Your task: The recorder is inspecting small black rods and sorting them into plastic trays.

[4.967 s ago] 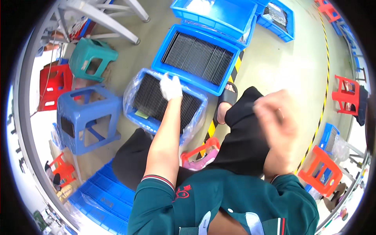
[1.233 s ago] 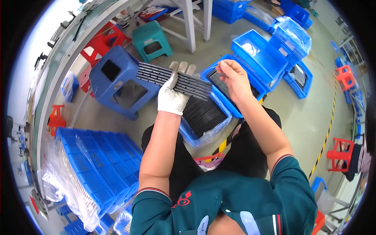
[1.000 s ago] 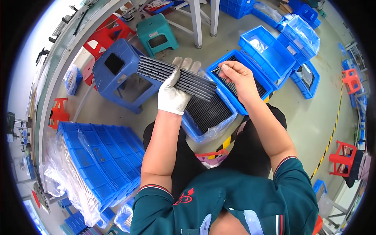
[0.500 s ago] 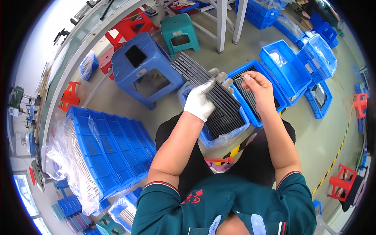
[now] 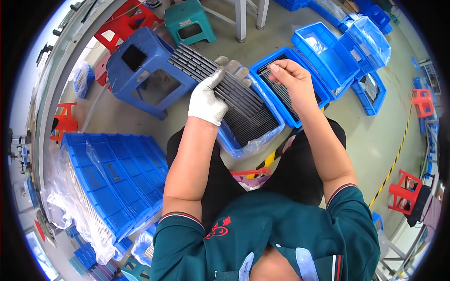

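My left hand (image 5: 207, 101), in a white glove with grey fingertips, is closed around a fanned bundle of thin dark rods (image 5: 240, 97). The bundle is held tilted above a plastic-lined blue bin (image 5: 230, 147), where more dark rods (image 5: 251, 130) lie in rows. My bare right hand (image 5: 294, 80) is over a second blue bin (image 5: 294, 123) filled with similar rods. Its thumb and forefinger are pinched together, apart from the bundle; whatever they may hold is too small to make out.
A blue stool (image 5: 140, 70) with a dark flat item on it stands ahead on the left, near a green stool (image 5: 190, 23). At my left are stacked blue crates (image 5: 115, 173) with plastic sheeting. More blue bins (image 5: 326, 47) stand beyond my right hand.
The whole view has shifted, so the surroundings sit further up and left. My left hand with the rods has moved slightly left relative to the bins. My right hand stays pinched over the second bin.
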